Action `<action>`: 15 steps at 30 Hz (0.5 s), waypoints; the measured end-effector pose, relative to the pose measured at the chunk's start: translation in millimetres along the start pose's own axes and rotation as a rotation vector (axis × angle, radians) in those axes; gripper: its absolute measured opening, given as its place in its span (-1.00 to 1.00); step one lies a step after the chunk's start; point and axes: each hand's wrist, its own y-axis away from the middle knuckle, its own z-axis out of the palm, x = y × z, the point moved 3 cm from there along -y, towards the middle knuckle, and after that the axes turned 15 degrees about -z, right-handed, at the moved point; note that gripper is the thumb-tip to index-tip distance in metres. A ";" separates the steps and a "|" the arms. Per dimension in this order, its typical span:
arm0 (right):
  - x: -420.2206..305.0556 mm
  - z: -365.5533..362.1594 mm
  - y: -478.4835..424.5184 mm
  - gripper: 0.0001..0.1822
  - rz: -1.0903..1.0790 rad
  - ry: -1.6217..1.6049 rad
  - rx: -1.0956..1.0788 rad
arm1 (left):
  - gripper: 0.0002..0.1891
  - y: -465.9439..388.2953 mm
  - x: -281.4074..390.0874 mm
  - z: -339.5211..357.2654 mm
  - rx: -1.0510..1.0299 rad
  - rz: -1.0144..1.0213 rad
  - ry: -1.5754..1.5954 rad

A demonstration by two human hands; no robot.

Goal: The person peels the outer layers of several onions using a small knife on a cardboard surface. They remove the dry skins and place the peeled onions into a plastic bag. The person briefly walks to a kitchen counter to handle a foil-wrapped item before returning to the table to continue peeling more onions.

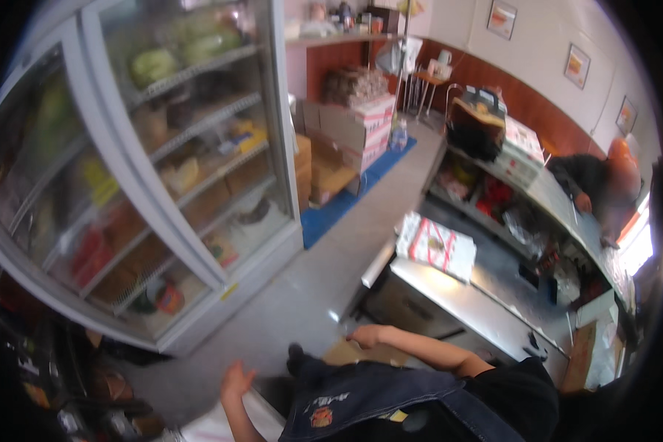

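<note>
My left hand is held low in front of me with thumb and fingers apart and nothing in it. Below its wrist is a white surface. My right hand reaches across in front of my dark apron, fingers bent. Blur hides whether it holds anything small. A brown cardboard-like surface shows just beneath it. Beyond that hand, a metal-topped worktable carries a stack of flat white boxes with red print.
A glass-door display fridge with stocked shelves stands at left. Cardboard boxes rest on a blue mat. To the right, a counter has filled shelves beneath and a black bag on top. Another person leans at its far side.
</note>
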 end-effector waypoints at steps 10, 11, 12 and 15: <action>144.2 -100.6 -109.5 -0.57 0.219 -0.678 0.254 | -0.32 -207.9 281.5 -68.8 -0.344 0.754 -0.149; 161.6 -104.1 -111.5 -0.58 0.259 -0.725 0.293 | -0.35 -215.6 326.0 -77.1 -0.489 0.780 -0.087; 175.4 -101.9 -117.7 -0.59 0.294 -0.777 0.330 | -0.37 -226.0 363.1 -82.5 -0.637 0.793 -0.030; 228.6 -108.1 -133.5 -0.61 0.382 -1.022 0.471 | -0.39 -276.7 471.8 -83.8 -0.588 1.080 -0.347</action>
